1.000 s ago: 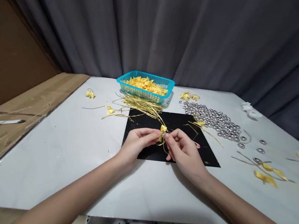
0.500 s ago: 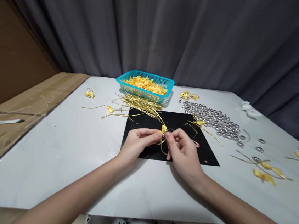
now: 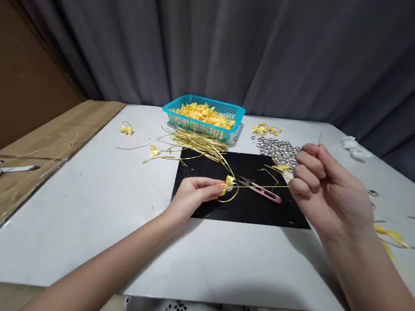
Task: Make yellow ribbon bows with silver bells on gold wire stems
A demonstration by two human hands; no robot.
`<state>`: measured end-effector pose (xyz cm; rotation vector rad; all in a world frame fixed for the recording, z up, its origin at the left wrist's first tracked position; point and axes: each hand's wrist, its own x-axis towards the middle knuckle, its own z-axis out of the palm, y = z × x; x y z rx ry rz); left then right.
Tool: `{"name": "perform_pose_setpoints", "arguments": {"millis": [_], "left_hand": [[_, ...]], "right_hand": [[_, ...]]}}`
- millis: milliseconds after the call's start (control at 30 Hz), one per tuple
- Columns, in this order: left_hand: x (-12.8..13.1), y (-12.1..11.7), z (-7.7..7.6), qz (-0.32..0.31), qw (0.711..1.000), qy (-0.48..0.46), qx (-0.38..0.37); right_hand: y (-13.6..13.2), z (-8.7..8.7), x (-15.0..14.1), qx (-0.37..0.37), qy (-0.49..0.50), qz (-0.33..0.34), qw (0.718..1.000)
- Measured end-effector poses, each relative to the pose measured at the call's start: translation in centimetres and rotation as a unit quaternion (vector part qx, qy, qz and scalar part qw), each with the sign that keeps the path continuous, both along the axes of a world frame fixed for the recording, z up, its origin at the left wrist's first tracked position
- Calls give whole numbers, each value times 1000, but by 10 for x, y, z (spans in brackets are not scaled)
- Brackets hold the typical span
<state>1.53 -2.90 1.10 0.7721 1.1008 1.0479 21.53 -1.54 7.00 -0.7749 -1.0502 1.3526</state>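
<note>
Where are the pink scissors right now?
In the head view, the scissors lie on the black sheet, right of centre, between the yellow bow in the left hand and the right hand.

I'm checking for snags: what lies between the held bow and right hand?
Head view shows a gold cord, and pink-handled scissors lying on the black sheet.

right hand (image 3: 328, 192) pulled away — cord (image 3: 279, 186) now taut

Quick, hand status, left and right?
Left hand: closed, pinching a yellow bow by its left side.
Right hand: closed, holding a gold cord that runs straight out from the bow.
</note>
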Motion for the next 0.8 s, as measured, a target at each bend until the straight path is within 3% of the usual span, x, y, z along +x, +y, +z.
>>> {"name": "perform_pose_setpoints", "arguments": {"millis": [100,233,300,467,800], "left_hand": [[1,0,5,-5,1000,18,-1],[0,0,6,-5,1000,17,14],[-1,1,5,-8,1000,16,20],[-2,0,4,-14,1000,3,21],[1,-2,5,-16,999,-24,18]], "right_hand": [[-8,-9,-13,-2,-30,35,999],[-23,-31,-38,-32,-130,138,981],[-27,-43,-46,-26,-170,147,974],[-26,-63,-51,6,-245,114,963],[-25,-71,-55,4,-290,45,956]]}}
